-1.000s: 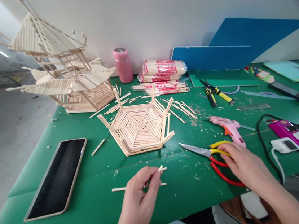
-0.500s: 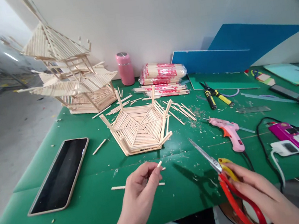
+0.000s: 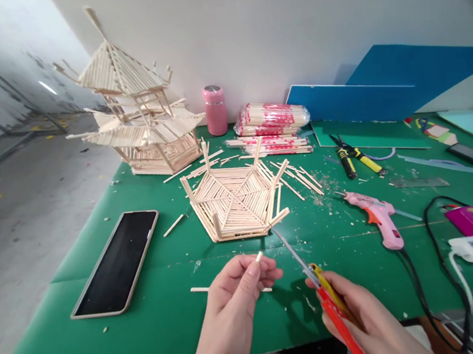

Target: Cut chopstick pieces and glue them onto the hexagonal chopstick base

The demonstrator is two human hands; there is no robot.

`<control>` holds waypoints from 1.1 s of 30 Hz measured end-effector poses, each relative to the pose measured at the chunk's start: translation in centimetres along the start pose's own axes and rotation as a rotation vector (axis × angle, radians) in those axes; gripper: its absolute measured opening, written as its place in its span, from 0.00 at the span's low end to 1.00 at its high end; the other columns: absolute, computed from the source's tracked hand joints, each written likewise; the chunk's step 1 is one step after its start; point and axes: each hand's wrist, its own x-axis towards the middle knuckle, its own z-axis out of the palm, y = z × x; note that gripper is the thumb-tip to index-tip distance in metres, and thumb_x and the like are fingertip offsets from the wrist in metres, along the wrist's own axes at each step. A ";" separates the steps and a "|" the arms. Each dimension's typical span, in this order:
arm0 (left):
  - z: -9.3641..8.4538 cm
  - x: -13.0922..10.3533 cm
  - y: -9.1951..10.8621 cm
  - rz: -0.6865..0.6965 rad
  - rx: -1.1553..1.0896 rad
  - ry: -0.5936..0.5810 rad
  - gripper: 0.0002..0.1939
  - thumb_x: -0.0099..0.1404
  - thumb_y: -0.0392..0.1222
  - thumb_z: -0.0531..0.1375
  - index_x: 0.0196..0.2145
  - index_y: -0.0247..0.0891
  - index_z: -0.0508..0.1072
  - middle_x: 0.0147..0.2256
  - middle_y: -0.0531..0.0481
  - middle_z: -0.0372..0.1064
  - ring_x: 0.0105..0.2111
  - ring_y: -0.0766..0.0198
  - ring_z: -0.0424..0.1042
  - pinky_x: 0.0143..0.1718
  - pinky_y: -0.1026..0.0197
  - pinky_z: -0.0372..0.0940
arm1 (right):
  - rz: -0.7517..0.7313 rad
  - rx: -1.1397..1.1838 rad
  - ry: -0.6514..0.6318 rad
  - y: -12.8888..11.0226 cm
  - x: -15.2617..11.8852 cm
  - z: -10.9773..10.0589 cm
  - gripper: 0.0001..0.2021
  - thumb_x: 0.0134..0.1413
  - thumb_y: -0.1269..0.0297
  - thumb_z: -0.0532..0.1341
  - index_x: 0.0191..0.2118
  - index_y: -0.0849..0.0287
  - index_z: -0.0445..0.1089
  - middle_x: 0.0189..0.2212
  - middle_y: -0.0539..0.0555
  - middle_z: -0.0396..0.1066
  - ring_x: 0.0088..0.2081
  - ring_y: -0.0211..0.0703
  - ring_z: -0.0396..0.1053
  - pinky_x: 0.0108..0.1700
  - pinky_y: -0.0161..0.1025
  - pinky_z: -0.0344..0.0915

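So, the left hand (image 3: 235, 303) has a short stick (image 3: 260, 256) pinched between thumb and forefinger, other fingers loosely curled, the tip poking toward the far side and slightly right. The right hand (image 3: 364, 307) is wrapped around the scissors (image 3: 321, 292), blades looking nearly together. They slant far and left, so the stick sits just left of them, apart, near side of the hexagon frame (image 3: 233, 200).

Short stick (image 3: 259, 257) in left hand (image 3: 236, 292), scissors (image 3: 326, 300) in right hand (image 3: 363, 304), hexagonal stick frame (image 3: 234, 197) beyond.
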 end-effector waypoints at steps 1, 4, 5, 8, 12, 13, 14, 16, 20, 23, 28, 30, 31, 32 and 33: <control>-0.1 0.1 0.0 0.019 0.029 0.007 0.07 0.59 0.40 0.58 0.28 0.35 0.72 0.29 0.49 0.72 0.32 0.64 0.70 0.38 0.63 0.63 | 0.004 -0.013 -0.017 -0.2 0.0 0.1 0.19 0.46 0.52 0.60 0.42 0.57 0.66 0.34 0.56 0.70 0.36 0.44 0.69 0.37 0.35 0.67; -0.6 0.6 0.1 0.090 0.167 0.008 0.08 0.59 0.41 0.58 0.27 0.35 0.72 0.26 0.51 0.70 0.30 0.66 0.69 0.36 0.65 0.61 | -0.020 -0.075 -0.053 -1.0 0.0 0.3 0.14 0.45 0.53 0.60 0.37 0.55 0.67 0.27 0.52 0.68 0.26 0.40 0.66 0.28 0.32 0.66; -0.7 0.7 0.1 0.117 0.226 0.003 0.08 0.59 0.42 0.57 0.27 0.35 0.71 0.26 0.51 0.70 0.30 0.66 0.68 0.35 0.65 0.61 | -0.035 -0.108 -0.066 -1.3 0.0 0.3 0.13 0.45 0.54 0.60 0.36 0.55 0.67 0.25 0.51 0.67 0.24 0.39 0.65 0.26 0.32 0.66; -1.0 0.8 0.4 0.227 0.433 -0.012 0.09 0.61 0.41 0.56 0.27 0.35 0.70 0.25 0.51 0.68 0.29 0.66 0.66 0.32 0.66 0.61 | -0.047 -0.186 -0.101 -1.9 0.2 0.3 0.12 0.44 0.58 0.61 0.37 0.54 0.67 0.23 0.50 0.65 0.21 0.37 0.62 0.24 0.31 0.64; -1.2 1.0 0.6 0.481 0.757 -0.040 0.07 0.62 0.37 0.53 0.28 0.35 0.69 0.26 0.50 0.67 0.28 0.65 0.66 0.30 0.65 0.61 | 0.002 -0.140 -0.138 -1.8 0.1 0.4 0.17 0.43 0.57 0.61 0.43 0.54 0.66 0.24 0.50 0.65 0.22 0.37 0.62 0.24 0.30 0.64; -1.3 1.0 0.6 0.561 0.819 -0.044 0.06 0.62 0.35 0.53 0.29 0.35 0.69 0.27 0.49 0.67 0.29 0.65 0.66 0.30 0.65 0.61 | 0.031 -0.101 -0.146 -1.7 0.1 0.5 0.19 0.43 0.56 0.62 0.44 0.53 0.66 0.25 0.50 0.66 0.23 0.37 0.63 0.24 0.30 0.64; -1.3 1.1 0.6 0.642 0.868 -0.046 0.05 0.62 0.34 0.53 0.30 0.35 0.69 0.28 0.49 0.67 0.29 0.65 0.67 0.31 0.65 0.62 | 0.066 -0.051 -0.148 -1.6 -0.1 0.6 0.21 0.43 0.54 0.62 0.45 0.53 0.66 0.25 0.50 0.66 0.23 0.37 0.63 0.25 0.30 0.64; -1.2 1.2 0.6 0.793 0.944 -0.047 0.05 0.61 0.31 0.54 0.31 0.35 0.68 0.29 0.48 0.68 0.30 0.65 0.67 0.32 0.65 0.63 | 0.150 0.069 -0.157 -1.6 -0.3 0.8 0.24 0.42 0.51 0.63 0.47 0.51 0.65 0.27 0.50 0.67 0.25 0.37 0.64 0.28 0.31 0.65; -1.0 1.4 0.6 0.966 1.054 -0.057 0.06 0.61 0.30 0.53 0.32 0.36 0.68 0.31 0.47 0.69 0.31 0.64 0.67 0.33 0.62 0.64 | 0.302 0.294 -0.211 -1.9 -0.5 0.6 0.26 0.36 0.51 0.67 0.46 0.48 0.66 0.31 0.49 0.67 0.26 0.33 0.65 0.33 0.31 0.65; -0.8 1.4 0.6 1.011 1.107 -0.065 0.06 0.61 0.30 0.52 0.33 0.36 0.67 0.30 0.47 0.69 0.31 0.63 0.67 0.33 0.61 0.64 | 0.320 0.352 -0.283 -2.1 -0.3 0.2 0.25 0.33 0.51 0.68 0.43 0.50 0.68 0.37 0.51 0.67 0.28 0.35 0.66 0.34 0.34 0.65; -0.9 1.5 0.6 1.041 1.145 -0.074 0.06 0.61 0.29 0.52 0.31 0.35 0.67 0.29 0.47 0.68 0.30 0.63 0.66 0.32 0.60 0.63 | 0.296 0.247 -0.309 -1.9 -0.3 0.3 0.24 0.38 0.48 0.64 0.45 0.48 0.67 0.33 0.51 0.68 0.28 0.37 0.67 0.35 0.35 0.66; -0.9 1.6 0.6 1.044 1.153 -0.075 0.06 0.61 0.29 0.52 0.31 0.36 0.67 0.29 0.47 0.68 0.30 0.63 0.66 0.32 0.60 0.63 | 0.287 0.236 -0.317 -1.9 -0.4 0.6 0.25 0.39 0.47 0.63 0.45 0.48 0.66 0.28 0.50 0.67 0.29 0.38 0.68 0.35 0.35 0.66; -0.9 1.6 0.6 1.045 1.157 -0.073 0.06 0.61 0.29 0.52 0.31 0.36 0.67 0.29 0.47 0.68 0.30 0.63 0.66 0.32 0.60 0.62 | 0.284 0.244 -0.314 -1.9 -0.4 0.7 0.25 0.38 0.47 0.63 0.45 0.48 0.67 0.27 0.50 0.67 0.29 0.39 0.68 0.35 0.35 0.66; -0.9 1.7 0.6 1.048 1.161 -0.071 0.06 0.61 0.29 0.52 0.31 0.36 0.67 0.29 0.47 0.68 0.30 0.63 0.66 0.32 0.60 0.63 | 0.284 0.258 -0.300 -2.0 -0.5 0.8 0.24 0.38 0.47 0.64 0.45 0.49 0.67 0.26 0.50 0.67 0.30 0.40 0.68 0.36 0.36 0.66; -0.9 1.7 0.6 1.051 1.162 -0.068 0.06 0.61 0.29 0.52 0.31 0.36 0.67 0.29 0.47 0.68 0.30 0.63 0.66 0.32 0.60 0.63 | 0.288 0.274 -0.279 -2.2 -0.5 0.9 0.24 0.38 0.48 0.64 0.44 0.49 0.67 0.26 0.50 0.66 0.30 0.40 0.68 0.36 0.36 0.66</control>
